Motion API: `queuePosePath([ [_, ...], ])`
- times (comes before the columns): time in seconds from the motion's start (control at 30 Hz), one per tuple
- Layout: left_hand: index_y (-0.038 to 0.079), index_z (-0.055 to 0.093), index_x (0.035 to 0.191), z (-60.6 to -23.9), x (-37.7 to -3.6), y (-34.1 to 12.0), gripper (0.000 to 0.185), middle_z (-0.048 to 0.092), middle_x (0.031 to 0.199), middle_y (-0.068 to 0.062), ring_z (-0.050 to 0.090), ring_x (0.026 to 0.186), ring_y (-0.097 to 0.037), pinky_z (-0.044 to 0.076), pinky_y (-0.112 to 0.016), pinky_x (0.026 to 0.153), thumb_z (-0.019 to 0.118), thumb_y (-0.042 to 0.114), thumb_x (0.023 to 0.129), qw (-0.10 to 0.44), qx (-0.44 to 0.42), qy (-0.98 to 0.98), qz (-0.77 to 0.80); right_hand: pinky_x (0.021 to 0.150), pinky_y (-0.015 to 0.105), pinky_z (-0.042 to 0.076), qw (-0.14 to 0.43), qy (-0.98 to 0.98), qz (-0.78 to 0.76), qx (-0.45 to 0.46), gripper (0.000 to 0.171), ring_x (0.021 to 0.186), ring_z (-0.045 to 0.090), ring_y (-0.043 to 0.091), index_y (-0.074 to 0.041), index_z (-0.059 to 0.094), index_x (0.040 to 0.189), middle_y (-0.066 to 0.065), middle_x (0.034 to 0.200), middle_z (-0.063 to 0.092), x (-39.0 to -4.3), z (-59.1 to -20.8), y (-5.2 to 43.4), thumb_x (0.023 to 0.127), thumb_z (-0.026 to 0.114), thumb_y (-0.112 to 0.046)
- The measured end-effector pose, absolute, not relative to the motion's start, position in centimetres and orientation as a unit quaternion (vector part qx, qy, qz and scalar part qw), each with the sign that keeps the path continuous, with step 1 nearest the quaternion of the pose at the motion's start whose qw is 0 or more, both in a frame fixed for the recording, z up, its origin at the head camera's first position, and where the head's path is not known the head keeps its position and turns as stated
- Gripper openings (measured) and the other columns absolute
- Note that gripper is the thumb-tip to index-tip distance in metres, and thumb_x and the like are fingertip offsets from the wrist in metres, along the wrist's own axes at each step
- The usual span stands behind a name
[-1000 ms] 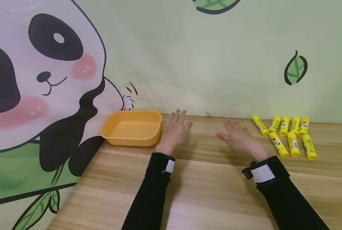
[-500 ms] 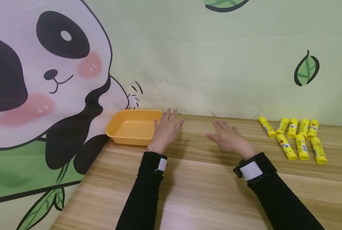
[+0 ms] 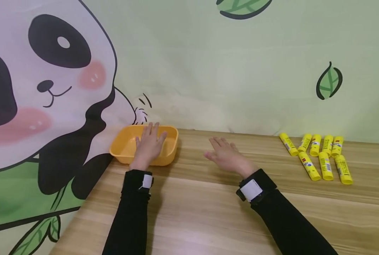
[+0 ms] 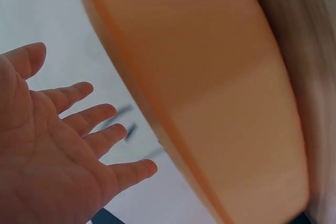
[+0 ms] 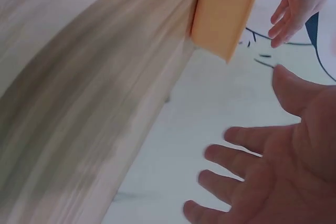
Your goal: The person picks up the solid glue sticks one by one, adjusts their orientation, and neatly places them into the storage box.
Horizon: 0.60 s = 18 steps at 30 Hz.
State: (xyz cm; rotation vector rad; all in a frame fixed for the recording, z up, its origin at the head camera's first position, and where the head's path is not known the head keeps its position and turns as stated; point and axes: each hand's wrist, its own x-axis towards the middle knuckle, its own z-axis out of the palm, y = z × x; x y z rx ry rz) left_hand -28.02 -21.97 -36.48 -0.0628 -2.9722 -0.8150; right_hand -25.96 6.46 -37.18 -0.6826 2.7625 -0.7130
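Observation:
An orange plastic tray (image 3: 123, 148) (image 4: 210, 87) (image 5: 226, 9) sits at the back left of the wooden table (image 3: 208, 209), against the wall. My left hand (image 3: 148, 144) (image 4: 58, 145) hovers over the tray with its fingers straight and holds nothing. My right hand (image 3: 225, 156) (image 5: 262, 177) floats flat above the table's middle, fingers spread, empty. Several yellow glue sticks (image 3: 318, 157) lie in a group at the back right, well away from both hands.
A cloth backdrop with a panda drawing (image 3: 46, 88) and green leaves hangs behind the table and down its left side. The table's left edge runs diagonally below the tray. Black sleeves with wrist straps (image 3: 256, 187) cover both forearms.
Both hands have moved left. The left hand went from beside the tray's right end to over the tray; the right hand drifted from near the glue sticks toward the table's middle.

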Motion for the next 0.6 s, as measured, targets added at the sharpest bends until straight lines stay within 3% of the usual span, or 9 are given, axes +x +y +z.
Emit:
queuePosePath([
  [0.37, 0.002, 0.021, 0.164, -37.4, -28.6, -28.6, 0.065, 0.011, 0.169, -0.027, 0.001, 0.157, -0.045, -0.004, -0.077, 0.118, 0.035, 0.041, 0.113, 0.053, 0.053, -0.965, -0.252, 0.127, 0.060, 0.007, 0.046, 0.924, -0.280, -0.256, 0.073, 0.157, 0.008, 0.043, 0.000, 0.012, 0.165, 0.024, 0.171, 0.010, -26.9, -38.2, 4.1, 0.113, 0.041, -0.042],
  [0.6, 0.003, 0.022, 0.164, -38.3, -28.4, -31.0, 0.064, 0.004, 0.170, -0.028, -0.004, 0.156, -0.048, -0.005, -0.075, 0.119, 0.035, 0.039, 0.112, 0.054, 0.109, -0.953, -0.279, 0.127, 0.056, 0.014, 0.044, 0.895, -0.361, -0.260, 0.073, 0.157, 0.014, 0.041, -0.004, 0.014, 0.166, 0.024, 0.170, 0.014, -27.4, -38.9, 1.4, 0.111, 0.046, -0.040],
])
